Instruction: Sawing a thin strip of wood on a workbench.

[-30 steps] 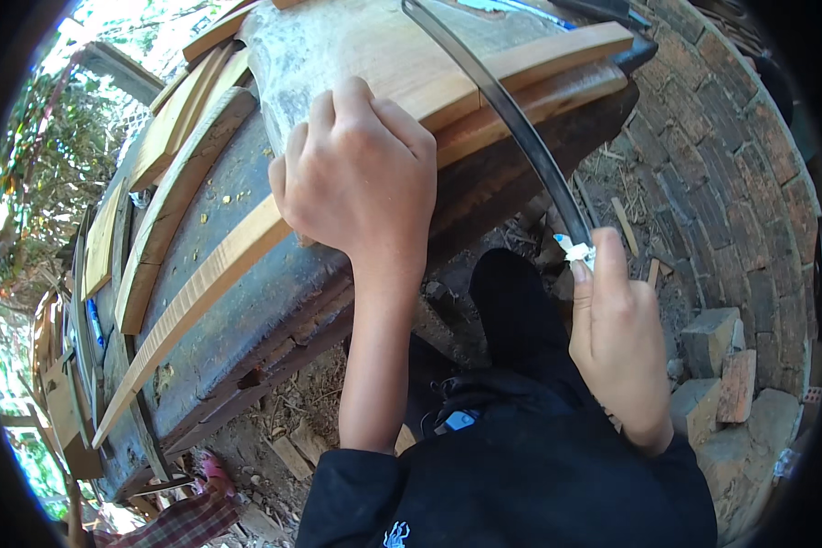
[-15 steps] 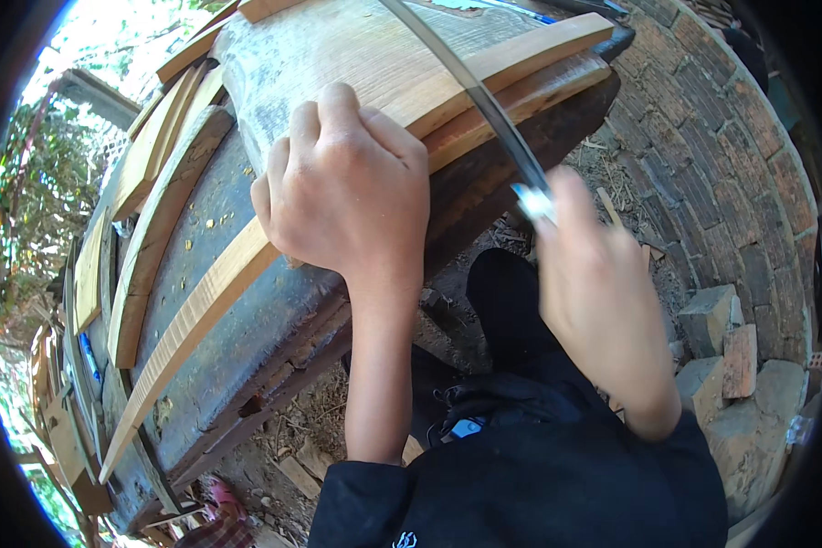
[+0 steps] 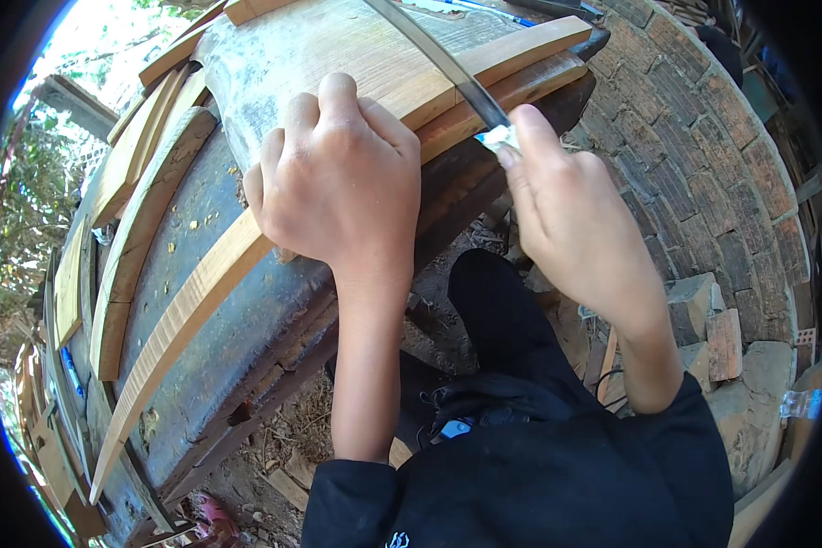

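At centre, the left hand (image 3: 333,187) is clenched on the long wooden strip (image 3: 187,304), its fingertips hidden. Right of centre, the right hand (image 3: 575,205) grasps the dark blade (image 3: 434,57), whose far end leaves the frame's top.

A strip of dark workbench (image 3: 175,269), bearing small chips (image 3: 212,218), is lying open between the curved plank (image 3: 142,237) and the long wooden bar (image 3: 173,333). The left hand (image 3: 333,183) is blocking the bar's upper end, and the metal blade (image 3: 434,57) is cutting off passage along the right-hand board (image 3: 521,50). Between the left hand and the right hand (image 3: 562,192), a gap is staying passable above the person's leg (image 3: 489,292).
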`<state>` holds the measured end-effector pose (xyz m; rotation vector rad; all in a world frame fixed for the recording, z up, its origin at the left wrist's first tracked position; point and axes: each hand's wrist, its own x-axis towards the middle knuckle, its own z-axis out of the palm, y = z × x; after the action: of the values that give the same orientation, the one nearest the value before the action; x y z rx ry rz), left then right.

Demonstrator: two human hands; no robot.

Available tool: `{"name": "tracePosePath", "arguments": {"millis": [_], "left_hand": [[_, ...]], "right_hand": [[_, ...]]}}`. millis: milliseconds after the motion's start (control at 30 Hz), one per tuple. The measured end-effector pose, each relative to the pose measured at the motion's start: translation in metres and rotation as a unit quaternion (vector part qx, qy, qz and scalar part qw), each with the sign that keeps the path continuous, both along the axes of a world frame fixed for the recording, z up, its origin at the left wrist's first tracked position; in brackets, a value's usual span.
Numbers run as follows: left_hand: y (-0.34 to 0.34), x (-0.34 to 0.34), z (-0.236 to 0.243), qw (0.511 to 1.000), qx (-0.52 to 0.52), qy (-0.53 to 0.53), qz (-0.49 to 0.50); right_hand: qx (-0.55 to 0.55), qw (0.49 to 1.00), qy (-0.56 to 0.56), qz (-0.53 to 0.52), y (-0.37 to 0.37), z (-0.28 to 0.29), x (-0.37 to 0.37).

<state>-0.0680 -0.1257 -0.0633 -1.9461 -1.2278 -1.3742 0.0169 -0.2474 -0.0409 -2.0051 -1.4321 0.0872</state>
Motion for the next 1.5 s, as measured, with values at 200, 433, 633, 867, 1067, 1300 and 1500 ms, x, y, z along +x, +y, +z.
{"name": "tracePosePath", "arguments": {"millis": [200, 433, 633, 867, 1067, 1300, 1500], "left_hand": [[-0.006, -0.002, 0.006, 1.0, -0.003, 0.002, 0.008], [0.002, -0.001, 0.0, 1.0, 0.012, -0.008, 0.007], [-0.004, 0.0, 0.006, 1.0, 0.011, -0.015, 0.009], [0.003, -0.001, -0.002, 1.0, 0.019, -0.013, 0.006], [-0.003, -0.002, 0.001, 1.0, 0.008, -0.018, -0.006], [-0.005, -0.003, -0.001, 0.999, 0.012, -0.036, 0.008], [-0.006, 0.003, -0.002, 0.996, 0.065, -0.053, -0.038]], "right_hand": [[-0.031, 0.998, 0.017, -0.049, -0.065, -0.002, -0.016], [-0.025, 0.999, -0.033, -0.004, -0.001, 0.007, 0.002], [-0.051, 0.999, -0.008, 0.002, -0.053, 0.019, -0.01], [-0.064, 0.993, -0.102, 0.003, -0.02, 0.014, 0.0], [-0.057, 0.997, -0.057, -0.001, -0.036, 0.017, -0.004], [-0.076, 0.994, -0.07, 0.026, -0.022, 0.023, -0.001], [-0.075, 0.996, -0.043, -0.013, -0.019, 0.026, 0.006]]}}
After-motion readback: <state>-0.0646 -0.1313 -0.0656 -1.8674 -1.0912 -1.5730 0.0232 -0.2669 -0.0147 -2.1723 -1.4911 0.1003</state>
